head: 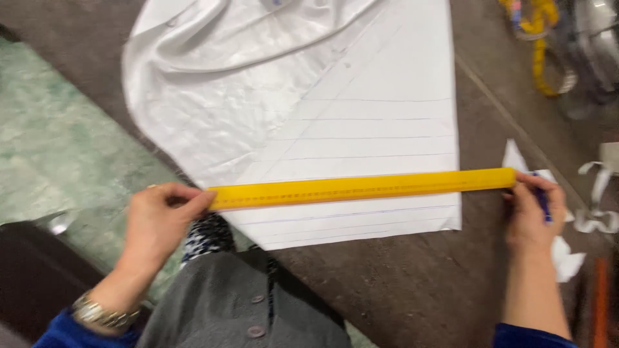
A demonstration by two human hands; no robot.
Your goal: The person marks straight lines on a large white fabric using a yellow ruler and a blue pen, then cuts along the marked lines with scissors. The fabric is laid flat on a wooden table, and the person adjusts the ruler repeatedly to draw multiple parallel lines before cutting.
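A long yellow ruler [361, 187] lies across the lower part of a white cloth [361, 109] marked with several thin parallel lines. My left hand [158, 219] grips the ruler's left end at the cloth's slanted edge. My right hand [535, 209] presses on the ruler's right end, just past the cloth's right edge, and holds a blue pen [543, 201] between its fingers. The cloth is bunched and creased at its upper left.
The cloth rests on a dark brown table [400, 290]. White cloth scraps [593, 212] lie at the right, a yellow measuring tape [538, 38] at the top right. A greenish floor [58, 142] lies to the left. My grey buttoned garment [245, 309] is at the bottom.
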